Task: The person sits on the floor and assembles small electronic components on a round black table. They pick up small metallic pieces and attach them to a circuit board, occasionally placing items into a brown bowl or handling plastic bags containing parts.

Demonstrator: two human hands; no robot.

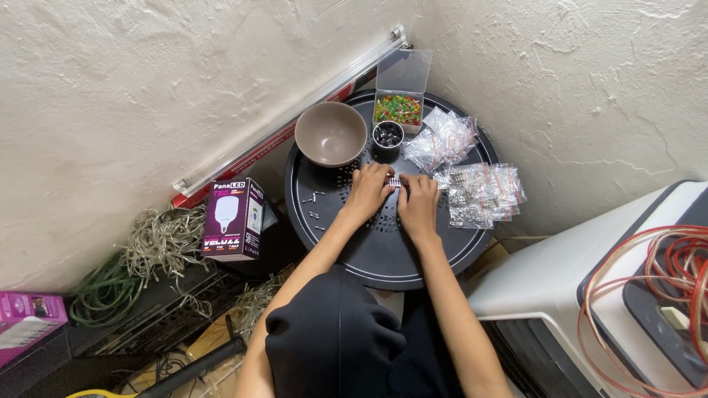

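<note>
Rough plaster walls met in the corner where a round black tray point(383, 254) sat. On it, my left hand point(366, 193) and right hand point(418, 202) pinched a small strip of parts point(396, 181) between them, fingers curled narrow. Near it sat a brown bowl point(331, 133), a small black cup point(388, 135) and clear plastic bags point(476, 188).

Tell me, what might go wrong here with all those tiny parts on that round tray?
The small strip pinched between the left hand and right hand could slip and drop. Loose bits on the round black tray might fall through its holes. A forearm could nudge the clear packets.
</note>
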